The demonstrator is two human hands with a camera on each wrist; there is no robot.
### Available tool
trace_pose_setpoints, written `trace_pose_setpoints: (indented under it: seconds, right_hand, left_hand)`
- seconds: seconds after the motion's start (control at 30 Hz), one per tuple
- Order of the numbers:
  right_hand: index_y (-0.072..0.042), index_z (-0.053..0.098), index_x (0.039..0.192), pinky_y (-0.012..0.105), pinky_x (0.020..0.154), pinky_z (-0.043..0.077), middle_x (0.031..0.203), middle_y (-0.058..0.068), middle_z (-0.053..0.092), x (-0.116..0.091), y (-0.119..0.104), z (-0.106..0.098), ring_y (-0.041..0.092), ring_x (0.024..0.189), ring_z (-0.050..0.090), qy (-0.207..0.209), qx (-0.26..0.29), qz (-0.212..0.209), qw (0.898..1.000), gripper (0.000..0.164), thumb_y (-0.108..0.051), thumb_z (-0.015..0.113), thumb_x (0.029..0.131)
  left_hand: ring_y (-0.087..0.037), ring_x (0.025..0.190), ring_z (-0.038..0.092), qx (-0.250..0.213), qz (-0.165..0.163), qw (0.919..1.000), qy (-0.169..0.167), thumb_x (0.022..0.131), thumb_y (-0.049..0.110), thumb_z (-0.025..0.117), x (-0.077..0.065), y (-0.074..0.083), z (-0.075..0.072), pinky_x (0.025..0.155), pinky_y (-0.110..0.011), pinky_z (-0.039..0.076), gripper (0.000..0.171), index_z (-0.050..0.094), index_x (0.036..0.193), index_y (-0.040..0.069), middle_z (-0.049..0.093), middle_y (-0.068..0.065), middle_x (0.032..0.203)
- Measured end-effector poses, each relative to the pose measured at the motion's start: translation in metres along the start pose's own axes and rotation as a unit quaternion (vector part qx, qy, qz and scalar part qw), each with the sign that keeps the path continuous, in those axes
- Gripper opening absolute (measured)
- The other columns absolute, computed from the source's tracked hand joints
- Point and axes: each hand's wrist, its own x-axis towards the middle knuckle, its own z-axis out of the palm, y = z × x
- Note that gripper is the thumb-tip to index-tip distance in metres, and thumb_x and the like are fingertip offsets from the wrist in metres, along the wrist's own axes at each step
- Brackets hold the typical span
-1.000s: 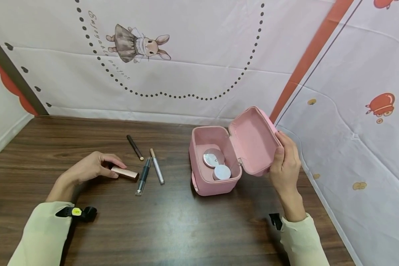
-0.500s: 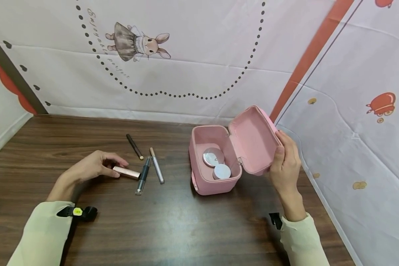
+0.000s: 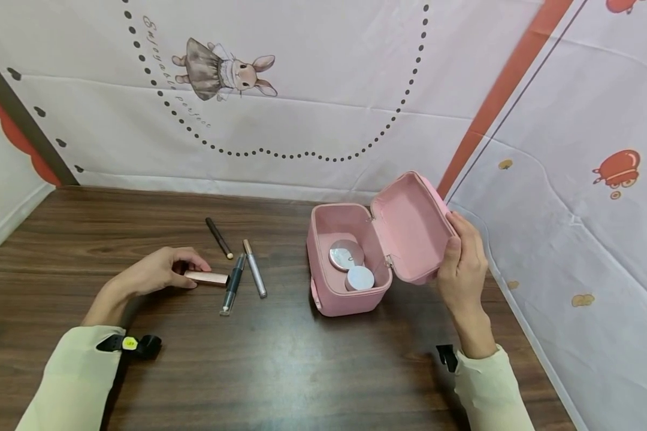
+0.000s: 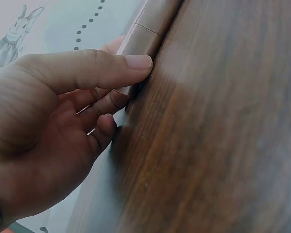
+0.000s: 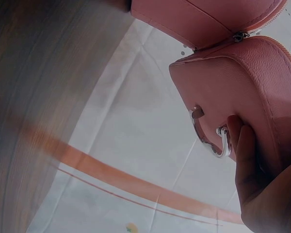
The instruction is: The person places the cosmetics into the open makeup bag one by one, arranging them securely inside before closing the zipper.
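My left hand pinches a slim rose-gold lipstick tube between thumb and fingers, low over the table. In the left wrist view, the lipstick tube has a seam across it, and the thumb lies along its near end. On the right, my right hand grips the edge of the raised lid of a pink cosmetic case. The right wrist view has fingers by the silver handle on the lid's outside. Two round compacts lie inside the case, one a pale disc, the other a shinier disc.
Beside the lipstick lie a dark double-ended pen-like tube, a silver tube and a thin black stick with a light tip. Printed cloth walls border the wooden table behind and at the right.
My left hand has shifted slightly right with the lipstick, whose far end now sits closer against the dark tube. The right hand and the lid have stayed in place.
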Motion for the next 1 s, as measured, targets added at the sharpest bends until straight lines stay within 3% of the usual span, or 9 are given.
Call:
trace_pose_setpoints:
  seconds: [0.37, 0.6, 1.0]
  right_hand:
    - [0.003, 0.063, 0.119, 0.051, 0.094, 0.042, 0.12, 0.022, 0.061, -0.009, 0.002, 0.001, 0.039, 0.111, 0.056, 0.023, -0.009, 0.003, 1.0, 0.054, -0.043, 0.041, 0.1]
    - [0.003, 0.062, 0.121, 0.05, 0.096, 0.04, 0.121, 0.023, 0.059, -0.003, 0.0, 0.002, 0.038, 0.113, 0.054, -0.005, -0.005, -0.018, 1.0, 0.058, -0.046, 0.04, 0.1]
    - [0.003, 0.063, 0.118, 0.046, 0.097, 0.041, 0.12, 0.022, 0.06, 0.001, 0.0, 0.001, 0.039, 0.111, 0.055, 0.013, -0.001, -0.027, 1.0, 0.058, -0.046, 0.04, 0.1]
  left_hand:
    - [-0.014, 0.083, 0.053, 0.012, 0.002, 0.9999, 0.001, 0.08, 0.01, 0.076, -0.001, 0.0, 0.0, 0.071, -0.026, 0.043, 0.027, 0.071, 0.104, 0.021, 0.064, 0.003, 0.104]
    - [-0.014, 0.086, 0.054, 0.042, -0.01, 0.9988, 0.022, 0.079, 0.012, 0.077, -0.005, -0.001, -0.003, 0.074, -0.027, 0.042, 0.028, 0.071, 0.104, 0.024, 0.064, 0.005, 0.103]
    - [-0.015, 0.088, 0.054, 0.061, -0.01, 0.9967, 0.053, 0.081, 0.013, 0.076, -0.006, 0.006, -0.012, 0.077, -0.028, 0.041, 0.028, 0.07, 0.104, 0.027, 0.063, 0.006, 0.105]
